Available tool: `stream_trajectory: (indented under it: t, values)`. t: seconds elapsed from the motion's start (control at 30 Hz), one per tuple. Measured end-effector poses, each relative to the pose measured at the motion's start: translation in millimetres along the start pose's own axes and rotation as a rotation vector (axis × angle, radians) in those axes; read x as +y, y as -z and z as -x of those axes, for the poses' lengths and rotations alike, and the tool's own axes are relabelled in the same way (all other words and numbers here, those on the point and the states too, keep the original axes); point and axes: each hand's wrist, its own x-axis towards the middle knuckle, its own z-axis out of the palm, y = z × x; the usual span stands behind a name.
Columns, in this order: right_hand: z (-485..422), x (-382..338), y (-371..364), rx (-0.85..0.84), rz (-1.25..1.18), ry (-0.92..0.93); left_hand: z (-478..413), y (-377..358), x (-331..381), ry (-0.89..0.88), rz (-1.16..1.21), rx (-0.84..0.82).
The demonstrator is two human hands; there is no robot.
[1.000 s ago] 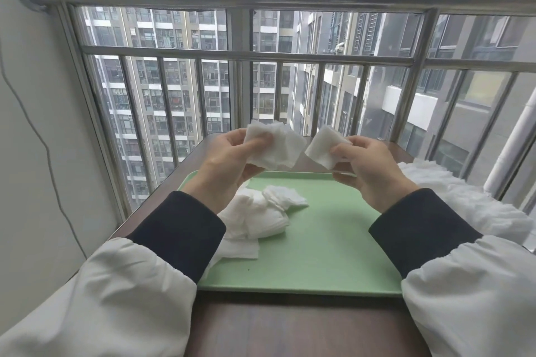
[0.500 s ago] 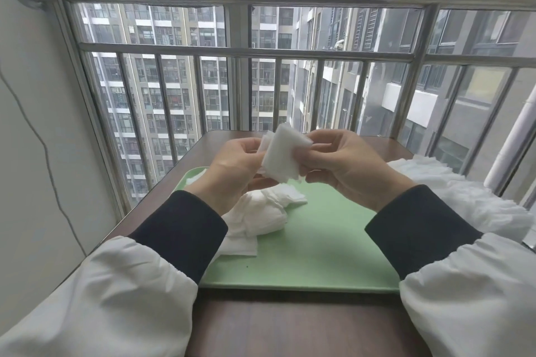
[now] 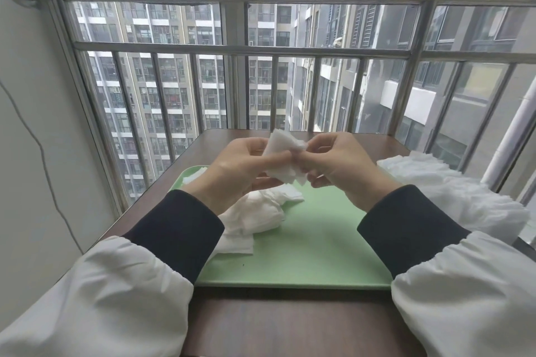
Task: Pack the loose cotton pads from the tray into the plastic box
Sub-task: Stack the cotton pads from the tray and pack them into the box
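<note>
In the head view, the only one, both hands meet in the middle of the frame, raised above the far part of the green tray. The left hand and the right hand are each clamped on the same small stack of cotton pads: the thumbs and fingers pinch it from the two sides, and its corners stick out above and below the fingers. Lower and to the left of centre, a heap of loose pads lies on the tray, partly hidden behind the left wrist, with one flat pad at its near edge. The tray rests on a dark brown table in front of a barred window. At the right edge of the frame lies a white ruffled thing; I cannot tell what it is. The plastic box does not show anywhere in this view. I judge that the step in hand is squaring the gathered pads into a neat stack before packing. The next move calls for holding the stack firmly with one hand, so the thin pads do not fan out, and for finding the box; many pads are left on the tray.
</note>
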Motion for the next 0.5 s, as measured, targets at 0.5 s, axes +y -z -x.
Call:
stream_trajectory:
  t: [0.5]
  values:
    - [-12.0,3.2,20.6,0.075,-0.429,-0.144,-3.9,8.9,2.5,0.043,0.181,0.253]
